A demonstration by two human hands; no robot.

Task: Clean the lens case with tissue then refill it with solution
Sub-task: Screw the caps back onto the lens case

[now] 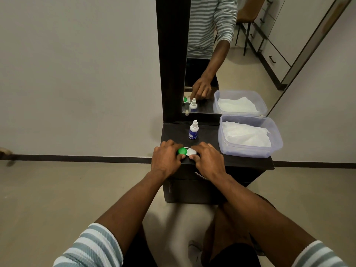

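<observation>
A small lens case with one green cap and one white cap lies near the front edge of a dark dresser top. My left hand grips the green cap with thumb and fingers. My right hand grips the white cap side. A small white solution bottle with a blue label stands upright just behind the case. White tissues lie in a clear plastic box at the right of the dresser top.
A mirror with a dark frame rises behind the dresser and reflects the bottle, the box and an arm. Below the top is a drawer with a metal handle. A plain wall is at the left and a tiled floor lies below.
</observation>
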